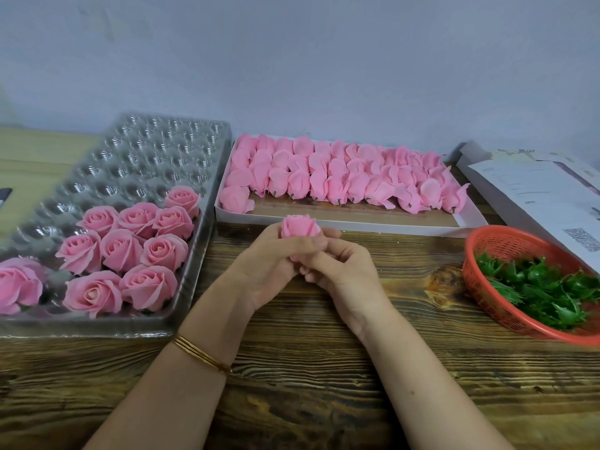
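Observation:
A pink rose head (299, 225) is held upright over the middle of the wooden table (324, 368). My left hand (272, 267) grips it from below, fingers curled round its base. My right hand (341, 271) meets it from the right, fingertips pinching at the underside of the flower. The base of the rose is hidden by my fingers. A clear plastic cell tray (136, 157) on the left holds several finished pink roses (130, 251) in its near cells. A white box (467, 222) behind my hands holds rows of pink rose heads (341, 177) lying on their sides.
A red mesh basket (487, 254) with several green plastic calyx pieces (545, 287) sits at the right edge. Printed papers (539, 196) lie behind it. A pale wall stands behind the table. A dark object shows at the far left edge (5, 194).

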Available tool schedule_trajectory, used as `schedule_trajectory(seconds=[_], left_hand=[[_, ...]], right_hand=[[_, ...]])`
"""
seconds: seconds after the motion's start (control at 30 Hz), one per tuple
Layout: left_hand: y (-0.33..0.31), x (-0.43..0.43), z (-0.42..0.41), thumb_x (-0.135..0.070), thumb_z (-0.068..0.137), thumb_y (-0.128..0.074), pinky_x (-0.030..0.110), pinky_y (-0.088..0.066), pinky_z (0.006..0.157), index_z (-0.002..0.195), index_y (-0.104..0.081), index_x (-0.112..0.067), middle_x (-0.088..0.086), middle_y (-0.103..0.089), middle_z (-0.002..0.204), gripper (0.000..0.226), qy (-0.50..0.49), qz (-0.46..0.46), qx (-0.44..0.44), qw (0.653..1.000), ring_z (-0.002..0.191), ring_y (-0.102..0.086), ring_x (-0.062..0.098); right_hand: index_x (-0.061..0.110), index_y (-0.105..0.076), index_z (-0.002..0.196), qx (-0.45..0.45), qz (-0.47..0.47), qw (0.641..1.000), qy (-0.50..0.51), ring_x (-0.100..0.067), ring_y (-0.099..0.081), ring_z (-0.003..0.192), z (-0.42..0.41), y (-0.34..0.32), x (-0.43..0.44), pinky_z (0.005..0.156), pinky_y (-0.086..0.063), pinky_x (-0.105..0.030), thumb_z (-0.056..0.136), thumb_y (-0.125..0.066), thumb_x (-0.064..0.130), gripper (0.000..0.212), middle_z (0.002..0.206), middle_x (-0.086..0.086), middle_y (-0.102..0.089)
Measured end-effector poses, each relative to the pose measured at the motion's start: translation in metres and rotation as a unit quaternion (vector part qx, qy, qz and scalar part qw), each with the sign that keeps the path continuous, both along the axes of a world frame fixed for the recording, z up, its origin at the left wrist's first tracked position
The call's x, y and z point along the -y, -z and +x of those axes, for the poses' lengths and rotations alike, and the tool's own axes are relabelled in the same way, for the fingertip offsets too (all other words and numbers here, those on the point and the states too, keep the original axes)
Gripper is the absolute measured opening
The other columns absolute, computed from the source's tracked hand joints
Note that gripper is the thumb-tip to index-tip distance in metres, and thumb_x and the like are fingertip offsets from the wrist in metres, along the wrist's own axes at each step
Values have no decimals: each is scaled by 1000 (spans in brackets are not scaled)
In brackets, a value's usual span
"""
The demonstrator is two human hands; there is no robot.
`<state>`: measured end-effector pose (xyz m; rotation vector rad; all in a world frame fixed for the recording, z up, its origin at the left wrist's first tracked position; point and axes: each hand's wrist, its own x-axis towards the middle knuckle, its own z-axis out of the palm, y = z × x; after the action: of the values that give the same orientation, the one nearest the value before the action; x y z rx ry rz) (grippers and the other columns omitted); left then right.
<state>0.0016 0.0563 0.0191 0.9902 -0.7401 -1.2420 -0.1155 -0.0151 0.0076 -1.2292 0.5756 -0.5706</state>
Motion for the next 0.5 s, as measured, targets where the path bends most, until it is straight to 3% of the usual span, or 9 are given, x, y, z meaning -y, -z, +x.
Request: schedule_trajectory(seconds=[0.13, 0.23, 0.33, 0.4, 0.5], left_hand=[[0, -4, 6, -14, 66, -69, 34, -36, 68, 88, -68, -5, 17, -65, 117, 24, 51, -29, -42, 997, 76, -54, 16], [2, -3, 4, -15, 72, -71, 47, -35, 85, 85, -75, -13, 13, -70, 116, 14, 33, -17, -2, 999, 98, -49, 34], [5, 0, 1, -21, 83, -73, 53, -31, 96, 92, -80, -14, 12, -72, 111, 14, 2, 9, 25, 1000, 110, -52, 36], [5, 2, -1, -26, 84, -71, 45, -44, 96, 93, -79, -11, 12, -74, 107, 19, -23, 26, 26, 999, 104, -65, 25], [3, 4, -5, -29, 77, -71, 29, -58, 83, 96, -75, -5, 11, -74, 99, 31, -63, 43, 33, 997, 94, -70, 19]], right_hand=[[2, -71, 76, 28, 111, 992, -51, -12, -54, 59, 0, -5, 2, 56, -49, -17, 71, -72, 8, 8, 65, -8, -61], [2, -73, 84, 39, 153, 984, -88, -11, -58, 61, -1, -6, 4, 58, -52, -18, 73, -69, 7, 12, 70, -8, -64], [2, -71, 88, 39, 170, 980, -99, -11, -59, 63, -1, -6, 4, 59, -52, -19, 74, -67, 6, 16, 71, -7, -65], [4, -71, 83, 45, 168, 980, -98, -12, -59, 63, -1, -5, 4, 59, -52, -19, 76, -66, 3, 9, 69, -6, -65], [4, -70, 82, 47, 149, 984, -84, -12, -62, 63, 1, -3, 0, 61, -54, -20, 76, -66, -9, 14, 68, -7, -63]])
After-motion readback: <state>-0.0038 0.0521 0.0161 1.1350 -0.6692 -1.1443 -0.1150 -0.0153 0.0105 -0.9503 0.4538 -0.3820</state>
